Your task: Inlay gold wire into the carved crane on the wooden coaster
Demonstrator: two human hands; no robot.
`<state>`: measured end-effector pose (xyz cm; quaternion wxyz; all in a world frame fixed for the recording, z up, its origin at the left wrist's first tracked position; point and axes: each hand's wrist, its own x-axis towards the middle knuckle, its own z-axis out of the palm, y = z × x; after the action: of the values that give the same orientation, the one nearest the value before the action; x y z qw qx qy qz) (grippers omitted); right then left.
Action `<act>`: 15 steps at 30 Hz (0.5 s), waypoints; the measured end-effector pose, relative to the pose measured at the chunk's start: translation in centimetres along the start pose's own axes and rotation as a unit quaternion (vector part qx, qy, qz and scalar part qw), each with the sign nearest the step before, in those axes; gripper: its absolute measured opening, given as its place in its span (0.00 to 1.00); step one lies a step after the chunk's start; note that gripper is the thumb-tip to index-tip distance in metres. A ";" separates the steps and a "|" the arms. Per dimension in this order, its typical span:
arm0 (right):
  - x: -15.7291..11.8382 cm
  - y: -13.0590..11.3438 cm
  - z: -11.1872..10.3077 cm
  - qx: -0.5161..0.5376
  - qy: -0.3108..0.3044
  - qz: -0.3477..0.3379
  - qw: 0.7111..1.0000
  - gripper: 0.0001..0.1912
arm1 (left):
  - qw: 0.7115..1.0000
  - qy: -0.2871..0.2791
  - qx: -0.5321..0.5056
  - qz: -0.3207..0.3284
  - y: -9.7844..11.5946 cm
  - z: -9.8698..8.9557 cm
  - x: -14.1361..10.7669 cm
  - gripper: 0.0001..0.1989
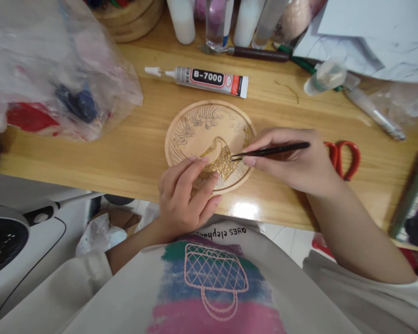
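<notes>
A round wooden plate [197, 147] with a raised rim lies near the table's front edge. Line drawings of waves and feathers cover it, and a bird outlined in gold wire [220, 155] fills its middle. Black tweezers [278, 149] are held in my right hand [292, 160], their tips touching the gold feathers at the bird's right side. My left hand [188, 192] rests on the plate's lower left with fingers spread, fingertips by the bird, holding nothing. Behind the plate is a B-7000 glue tube [212, 80], its nozzle uncapped or fitted with a white tip at the left.
Red-handled scissors [350, 160] lie beyond my right wrist. A plastic bag [66, 79] covers the back left. Bottles [181, 23], a dark-handled tool [259, 54] and papers [369, 41] line the back. A clear tube [374, 111] lies at right.
</notes>
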<state>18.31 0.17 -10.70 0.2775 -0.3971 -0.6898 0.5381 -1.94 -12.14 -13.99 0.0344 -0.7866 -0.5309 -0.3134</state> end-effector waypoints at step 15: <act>0.0 0.0 0.0 0.006 0.004 -0.001 1.000 0.07 | 0.999 0.010 0.032 0.013 0.0 0.1 0.3 0.14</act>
<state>18.26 0.16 -10.66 0.2831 -0.3972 -0.6854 0.5406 -1.85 -11.86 -13.92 0.0689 -0.7884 -0.5304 -0.3040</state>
